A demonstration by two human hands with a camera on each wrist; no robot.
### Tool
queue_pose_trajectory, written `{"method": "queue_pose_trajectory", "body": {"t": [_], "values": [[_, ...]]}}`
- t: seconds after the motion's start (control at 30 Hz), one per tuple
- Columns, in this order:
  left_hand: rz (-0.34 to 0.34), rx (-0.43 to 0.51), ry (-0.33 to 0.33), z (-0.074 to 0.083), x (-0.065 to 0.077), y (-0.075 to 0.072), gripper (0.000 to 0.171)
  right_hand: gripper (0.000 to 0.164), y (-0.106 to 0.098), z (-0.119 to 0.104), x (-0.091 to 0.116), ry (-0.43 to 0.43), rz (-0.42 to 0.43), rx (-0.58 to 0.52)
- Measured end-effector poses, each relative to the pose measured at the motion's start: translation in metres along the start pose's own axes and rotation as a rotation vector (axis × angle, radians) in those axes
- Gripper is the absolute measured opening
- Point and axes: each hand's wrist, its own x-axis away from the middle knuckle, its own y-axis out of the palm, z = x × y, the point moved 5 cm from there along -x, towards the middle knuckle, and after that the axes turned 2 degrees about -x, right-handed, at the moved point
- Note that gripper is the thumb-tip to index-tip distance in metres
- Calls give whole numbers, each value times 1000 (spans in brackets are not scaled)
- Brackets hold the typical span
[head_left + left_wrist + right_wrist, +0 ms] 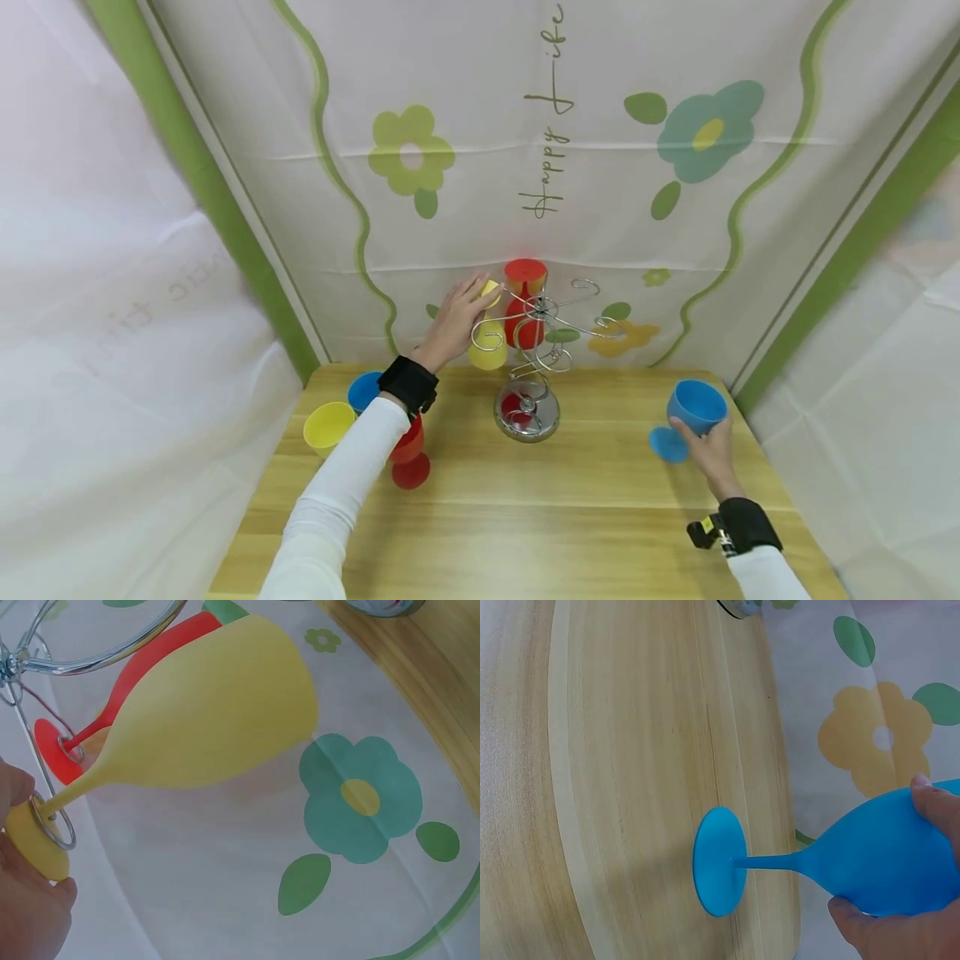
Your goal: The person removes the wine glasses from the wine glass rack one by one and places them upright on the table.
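Observation:
A yellow goblet (217, 705) hangs bowl-down from a curled hook of the silver wire glass rack (542, 312). My left hand (456, 321) is at its round foot, with thumb and fingers (34, 900) pinching the rim in the left wrist view. Beside it a red goblet (524, 325) hangs upside down from another hook. Over at the right, my right hand (712, 454) grips a blue goblet (892, 855) round its bowl. That goblet's stem and foot (720, 861) point away from the hand, over the wooden table.
Left of the rack stand a yellow goblet (328, 425), a blue goblet (363, 389) and a red goblet (410, 472), partly hidden by my left forearm. The rack's round base (527, 427) rests on the wooden table (570, 525). A printed white curtain (480, 192) hangs close behind.

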Motion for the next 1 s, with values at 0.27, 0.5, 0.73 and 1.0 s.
{"method": "queue_pose_trajectory", "body": {"t": [0.27, 0.5, 0.73, 1.0], "values": [[28, -11, -7, 0, 2, 0, 47, 101, -1, 1, 0, 27, -8, 8], [92, 34, -61, -6, 7, -3, 45, 102, -2, 4, 0, 39, -10, 4], [105, 91, -167, -12, 4, -6, 42, 101, -4, 3, 1, 21, 2, 21], [116, 87, -214, -13, -5, -13, 39, 100, -2, 0, 3, 2, 2, 15]]}}
